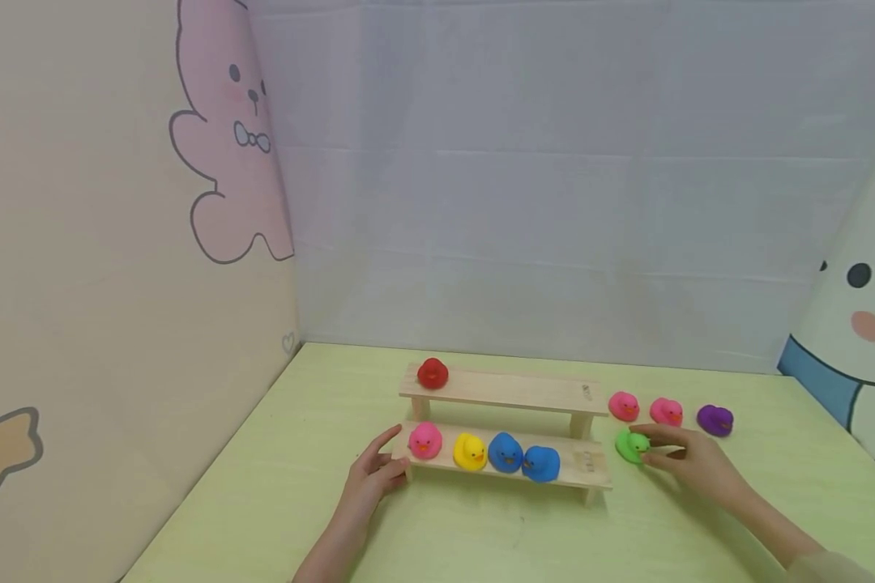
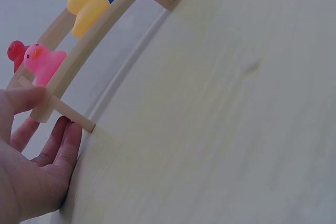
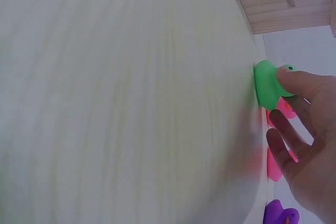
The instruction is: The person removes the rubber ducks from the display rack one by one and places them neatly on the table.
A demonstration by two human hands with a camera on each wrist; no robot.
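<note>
A two-step wooden shelf [image 1: 510, 389] stands on the table, with a red duck [image 1: 433, 374] on its upper step. Along the lower step sit a pink duck [image 1: 426, 440], a yellow duck [image 1: 470, 452] and two blue ducks [image 1: 505, 453]. My left hand [image 1: 370, 478] holds the shelf's left end; in the left wrist view its thumb lies at the lower board's edge, other fingers by the leg. To the right of the shelf, my right hand [image 1: 693, 463] pinches a green duck [image 3: 269, 85] between thumb and fingers, close to the tabletop.
Behind the right hand, two pink ducks [image 1: 624, 406] and a purple duck [image 1: 715, 420] rest on the pale yellow table [image 1: 481, 534]. A white cloth wall [image 1: 554, 178] rises at the back, with cartoon-printed panels [image 1: 117, 243] on both sides.
</note>
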